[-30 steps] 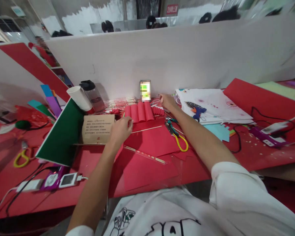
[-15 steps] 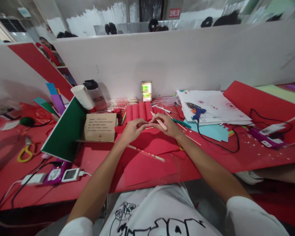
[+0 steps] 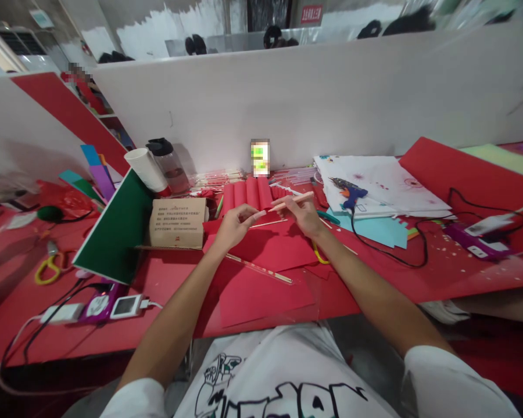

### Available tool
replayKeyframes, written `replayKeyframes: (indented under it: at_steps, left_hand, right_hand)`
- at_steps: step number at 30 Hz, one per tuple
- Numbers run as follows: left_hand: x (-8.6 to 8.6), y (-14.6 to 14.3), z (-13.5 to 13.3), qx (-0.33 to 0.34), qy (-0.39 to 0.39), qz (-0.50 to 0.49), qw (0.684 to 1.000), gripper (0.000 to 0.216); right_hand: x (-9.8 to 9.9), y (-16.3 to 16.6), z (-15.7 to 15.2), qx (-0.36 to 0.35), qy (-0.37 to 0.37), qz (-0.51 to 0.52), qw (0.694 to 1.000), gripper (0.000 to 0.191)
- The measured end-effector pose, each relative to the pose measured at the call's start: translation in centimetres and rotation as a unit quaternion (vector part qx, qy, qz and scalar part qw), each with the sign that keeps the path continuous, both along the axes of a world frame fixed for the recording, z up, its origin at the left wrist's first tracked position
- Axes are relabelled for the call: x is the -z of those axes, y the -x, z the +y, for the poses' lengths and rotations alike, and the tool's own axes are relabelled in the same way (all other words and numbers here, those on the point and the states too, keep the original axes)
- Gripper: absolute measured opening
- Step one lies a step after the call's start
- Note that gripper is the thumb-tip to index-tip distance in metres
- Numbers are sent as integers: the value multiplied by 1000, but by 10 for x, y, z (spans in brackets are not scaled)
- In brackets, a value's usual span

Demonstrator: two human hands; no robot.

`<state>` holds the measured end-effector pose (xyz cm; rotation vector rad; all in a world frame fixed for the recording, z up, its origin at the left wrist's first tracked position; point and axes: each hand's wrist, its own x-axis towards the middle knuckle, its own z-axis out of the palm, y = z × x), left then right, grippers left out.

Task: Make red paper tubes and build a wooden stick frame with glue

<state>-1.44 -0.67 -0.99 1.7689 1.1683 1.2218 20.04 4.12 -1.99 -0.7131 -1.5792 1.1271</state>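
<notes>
Forearms [image 3: 173,322] are being extended toward twelve o'clock. The left hand [image 3: 235,226] is being held loosely spread, empty. At its nine o'clock a cardboard box [image 3: 178,224] is being kept, interior hidden; at ten, a black-lidded bottle [image 3: 172,168]. At two, a pink pencil [image 3: 303,198] is being pinched by the right hand [image 3: 305,216].

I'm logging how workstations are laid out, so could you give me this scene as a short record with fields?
Left hand: above red paper, no held item visible
Right hand: holding a pale pink pencil-like stick
Beyond hands: red paper rolls, side by side
Left side: cardboard box
Right side: glue gun on white patterned sheets
</notes>
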Motion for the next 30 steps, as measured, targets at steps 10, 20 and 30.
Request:
replayKeyframes:
  at_steps: [10, 20, 30]
  left_hand:
    - [5, 2, 3, 14, 10, -12, 1000, 32]
    - [4, 8, 8, -5, 31, -35, 999, 40]
    - [7, 12, 2, -46, -31, 260, 964, 22]
  right_hand:
    - [-4, 6, -5, -10, -18, -21, 1000, 35]
    - [5, 24, -2, -21, 39, 41, 998, 41]
    - [-22, -6, 7, 48, -124, -117, 984, 28]
